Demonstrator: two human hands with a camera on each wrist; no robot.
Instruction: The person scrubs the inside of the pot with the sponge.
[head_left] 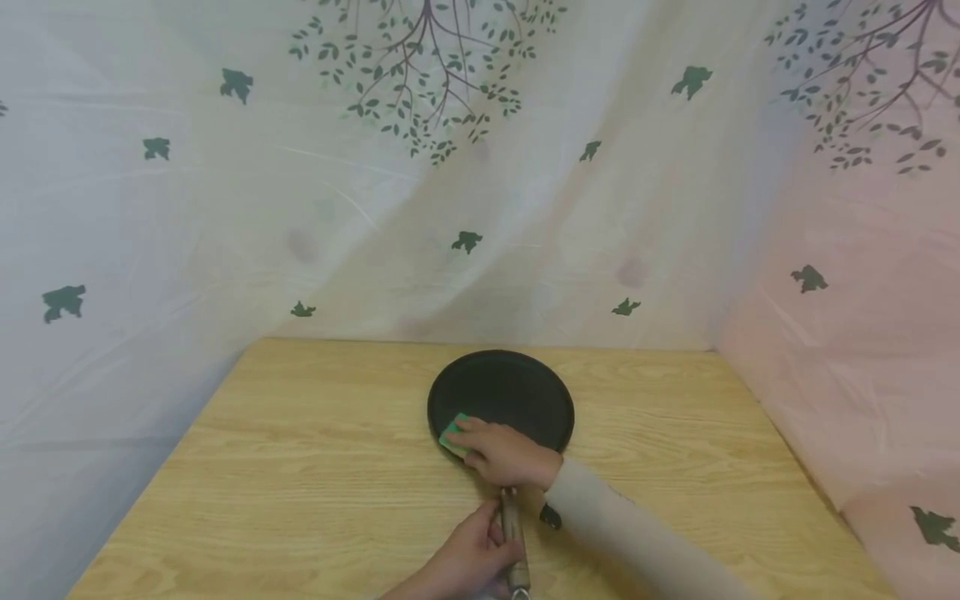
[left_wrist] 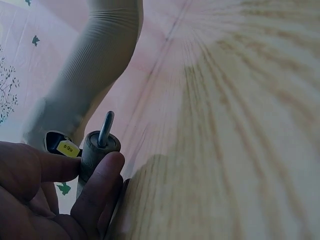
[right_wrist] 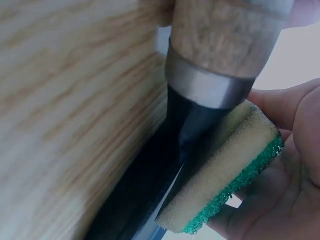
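While the left hand (head_left: 474, 552) holds on to the wooden handle (head_left: 512, 521), the right hand (head_left: 508, 454) has a sponge (right_wrist: 217, 172) against the black pan (head_left: 502, 385). The pan sits on the surface (head_left: 300, 450), near the middle of its far edge, and its handle points to the near edge. The sponge is at the side of the pan toward the near left corner. The left fingers are bent round the handle, close to the metal ring (left_wrist: 106, 129) at its end. The right fingers are bent a little and grip the sponge, yellow side to the pan.

The pan looks hard, stiff and a bit heavy, and probably won't break easily. It might spin when rubbed, so the handle seems the best place to hold. The sponge looks light and squishy, so a gentle squeeze on its sides should do. I can't tell if it is wet and slippery.
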